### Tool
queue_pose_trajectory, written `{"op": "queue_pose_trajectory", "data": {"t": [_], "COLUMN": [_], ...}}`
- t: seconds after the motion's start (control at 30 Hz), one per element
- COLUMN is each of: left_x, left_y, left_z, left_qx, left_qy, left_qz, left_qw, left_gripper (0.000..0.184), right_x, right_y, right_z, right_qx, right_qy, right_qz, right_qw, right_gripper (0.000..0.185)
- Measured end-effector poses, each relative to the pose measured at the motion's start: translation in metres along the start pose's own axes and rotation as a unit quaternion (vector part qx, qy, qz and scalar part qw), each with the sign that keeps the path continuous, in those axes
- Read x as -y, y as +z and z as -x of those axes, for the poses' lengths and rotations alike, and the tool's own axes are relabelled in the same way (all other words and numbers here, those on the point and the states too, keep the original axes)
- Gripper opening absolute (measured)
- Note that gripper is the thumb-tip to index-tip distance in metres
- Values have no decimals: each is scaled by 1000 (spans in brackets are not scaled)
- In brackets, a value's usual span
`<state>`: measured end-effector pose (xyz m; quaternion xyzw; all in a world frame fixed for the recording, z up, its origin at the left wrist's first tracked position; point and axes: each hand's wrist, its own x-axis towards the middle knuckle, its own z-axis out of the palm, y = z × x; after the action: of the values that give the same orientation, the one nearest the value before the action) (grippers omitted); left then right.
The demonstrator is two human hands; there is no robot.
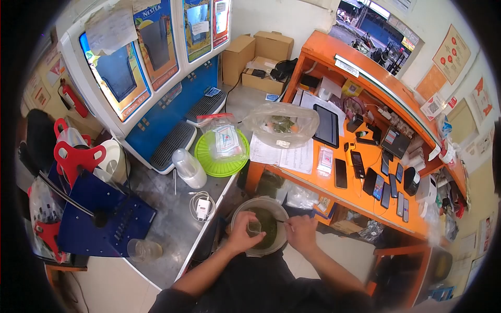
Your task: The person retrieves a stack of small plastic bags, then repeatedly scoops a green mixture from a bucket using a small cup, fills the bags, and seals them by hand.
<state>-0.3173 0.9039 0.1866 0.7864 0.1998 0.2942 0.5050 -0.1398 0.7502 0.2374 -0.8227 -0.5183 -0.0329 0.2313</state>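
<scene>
A round translucent tub (282, 213) with green contents stands low in front of my body, between the grey counter and the orange desk. My left hand (244, 234) is over the tub's left side, its fingers curled around a small clear cup (254, 227). At the tub's right rim, my right hand (301, 232) is closed on the handle of a spoon-like utensil (282, 222), whose far end points into the tub. The green contents (269, 229) show between my hands. What the cup holds is too small to tell.
Left of the tub, the grey counter (175, 224) bears a charger (203, 208), a white bottle (189, 168), a green basket (209, 166) and a glass (144, 250). On the right, the orange desk (326, 182) holds several phones, papers and a plastic bag (282, 125).
</scene>
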Motion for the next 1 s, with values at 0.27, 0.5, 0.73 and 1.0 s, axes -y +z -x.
{"op": "queue_pose_trajectory", "data": {"t": [0.27,0.5,0.73,1.0], "left_x": [19,0,-11,-17], "left_y": [16,4,-22,-25], "left_z": [4,5,7,9], "left_qx": [23,65,86,39], "left_qy": [-99,-81,-197,-189], "left_qz": [51,73,206,155], "left_qw": [993,992,955,969], "left_gripper": [46,48,20,12], "right_x": [42,37,46,40], "right_y": [-16,2,-5,-12], "right_z": [-24,-27,-26,-36], "right_qx": [46,188,108,207], "right_qy": [-58,-104,-30,-57], "right_qz": [-63,-93,-308,-279], "right_qw": [995,972,945,936], "right_gripper": [22,16,15,13]}}
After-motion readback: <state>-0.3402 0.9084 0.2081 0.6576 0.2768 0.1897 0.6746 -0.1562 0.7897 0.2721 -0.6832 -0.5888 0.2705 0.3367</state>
